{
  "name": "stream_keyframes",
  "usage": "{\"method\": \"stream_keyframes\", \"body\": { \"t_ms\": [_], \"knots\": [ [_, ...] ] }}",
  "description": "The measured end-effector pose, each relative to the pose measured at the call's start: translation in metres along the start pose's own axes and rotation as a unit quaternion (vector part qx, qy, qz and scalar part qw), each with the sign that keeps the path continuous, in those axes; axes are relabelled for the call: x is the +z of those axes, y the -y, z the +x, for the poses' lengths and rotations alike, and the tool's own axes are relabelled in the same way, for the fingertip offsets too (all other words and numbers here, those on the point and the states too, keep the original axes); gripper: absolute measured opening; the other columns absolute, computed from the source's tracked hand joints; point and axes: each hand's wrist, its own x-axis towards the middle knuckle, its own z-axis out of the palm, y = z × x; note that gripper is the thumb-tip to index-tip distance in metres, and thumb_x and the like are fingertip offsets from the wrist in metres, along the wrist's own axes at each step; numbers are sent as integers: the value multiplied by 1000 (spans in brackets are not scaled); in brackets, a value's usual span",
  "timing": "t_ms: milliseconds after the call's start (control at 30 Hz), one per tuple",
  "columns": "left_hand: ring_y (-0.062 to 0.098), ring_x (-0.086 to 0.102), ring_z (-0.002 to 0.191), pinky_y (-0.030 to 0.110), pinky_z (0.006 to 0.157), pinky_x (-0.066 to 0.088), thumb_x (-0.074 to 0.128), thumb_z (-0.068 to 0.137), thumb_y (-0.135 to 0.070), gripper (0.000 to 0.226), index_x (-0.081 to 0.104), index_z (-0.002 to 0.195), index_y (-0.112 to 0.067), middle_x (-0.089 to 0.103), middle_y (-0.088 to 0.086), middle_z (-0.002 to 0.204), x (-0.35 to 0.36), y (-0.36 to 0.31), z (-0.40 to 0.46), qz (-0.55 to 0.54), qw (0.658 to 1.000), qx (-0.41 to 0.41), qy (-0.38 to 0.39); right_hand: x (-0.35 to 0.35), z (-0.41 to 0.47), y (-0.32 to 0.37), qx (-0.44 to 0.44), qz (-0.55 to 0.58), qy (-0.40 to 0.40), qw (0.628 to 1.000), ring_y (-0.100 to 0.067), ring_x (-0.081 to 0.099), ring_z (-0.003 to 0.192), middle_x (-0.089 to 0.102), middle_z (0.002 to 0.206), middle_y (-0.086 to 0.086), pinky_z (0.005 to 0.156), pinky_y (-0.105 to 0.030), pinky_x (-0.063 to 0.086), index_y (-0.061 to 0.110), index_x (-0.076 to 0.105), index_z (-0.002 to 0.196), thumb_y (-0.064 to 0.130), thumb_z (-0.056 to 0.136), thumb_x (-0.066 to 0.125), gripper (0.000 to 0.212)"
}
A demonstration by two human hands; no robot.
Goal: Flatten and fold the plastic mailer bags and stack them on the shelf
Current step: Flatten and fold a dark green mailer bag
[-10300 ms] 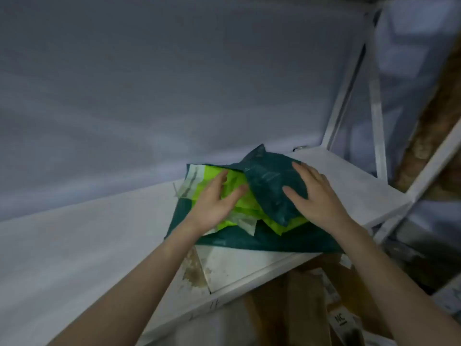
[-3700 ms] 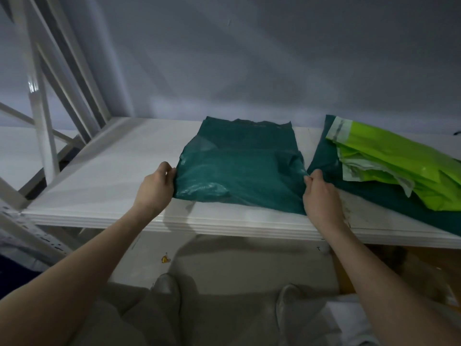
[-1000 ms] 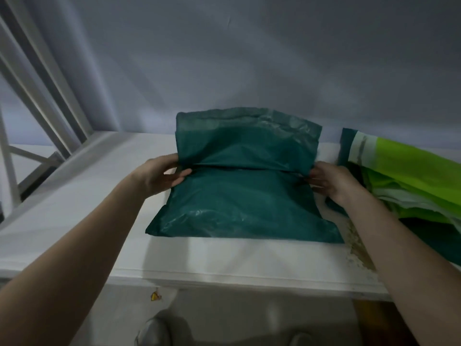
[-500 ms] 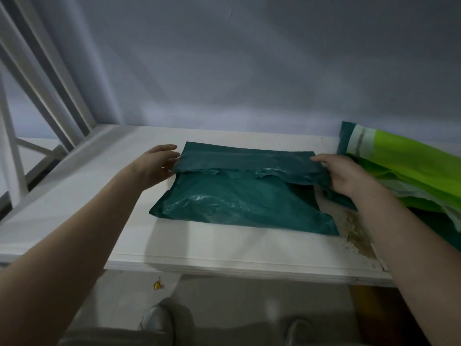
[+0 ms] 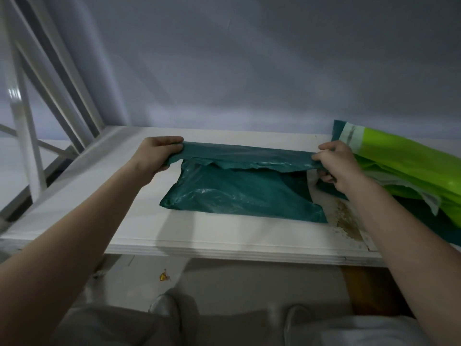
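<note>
Shelf: white board (image 5: 204,236), person standing at its front edge, grey wall behind its back edge.
Teal bag: dark green-blue mailer (image 5: 239,196) lying mid-shelf, lower half flat on the board, near edge a little back from the front edge. Top flap lifted and stretched into a band across the bag, toward the back edge.
Left hand: (image 5: 156,156) fingers curled over the left end of the raised flap, thumb under, pinching the plastic. Clamped on the teal bag.
Right hand: (image 5: 333,162) fingers and thumb closed round the right end of the same flap, clamped on it. Flap taut between both hands.
Green bag: bright lime mailer (image 5: 409,166) at the right end of the shelf, pale strip on its back corner, crumpled, lying on top of another dark teal sheet (image 5: 429,218). Just beside the right hand; touching or not, cannot tell.
Stain: brown patch (image 5: 349,221) on the board, just right of the teal bag's near right corner.
Frame: white metal struts (image 5: 22,116) at the left end of the shelf.
Floor: grey, small yellow scrap (image 5: 164,276) below the front edge; two shoe tips at the bottom of view.
</note>
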Motion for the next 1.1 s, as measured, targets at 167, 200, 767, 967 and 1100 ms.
{"method": "stream_keyframes", "body": {
  "t_ms": [167, 200, 767, 967, 1100],
  "knots": [
    [10, 39, 60, 7, 38, 31, 58, 91, -15, 32, 59, 122, -16, 52, -6, 77, -7, 8, -17, 25, 1000, 14, 2, 0, -23, -12, -91, -135, -27, 986, -10, 41, 69, 45, 99, -1, 69, -26, 37, 11, 46, 121, 5, 88, 52, 35],
    [9, 42, 61, 7, 38, 33, 58, 91, -14, 32, 59, 123, -15, 54, -6, 79, -7, 11, -20, 27, 1000, 16, -1, 1, -27, -15, -105, -151, -29, 983, -10, 41, 73, 44, 100, -2, 70, -25, 36, 10, 45, 122, 6, 89, 51, 34],
    [17, 51, 67, 12, 52, 45, 52, 94, -10, 46, 43, 137, -22, 61, 4, 95, 5, 49, -38, 163, 982, -6, 97, 10, -32, -57, -86, -310, 27, 946, -32, 57, 95, 57, 115, -16, 78, -38, 48, 13, 34, 120, 25, 92, 53, 36],
    [21, 57, 90, 23, 61, 52, 51, 93, -6, 57, 30, 144, -22, 47, 1, 134, 0, 51, -39, 192, 969, -40, 149, 7, -35, -64, -47, -406, 96, 908, -28, 54, 94, 54, 112, -13, 82, -35, 49, 13, 26, 130, 19, 88, 50, 49],
    [22, 50, 105, 30, 75, 46, 55, 89, -5, 64, 28, 144, -21, 35, 3, 144, -14, 43, -30, 214, 962, -66, 156, 8, -22, -64, -20, -335, 85, 938, -30, 54, 102, 54, 118, -13, 86, -36, 47, 12, 38, 131, 15, 88, 43, 43]
  ]
}}
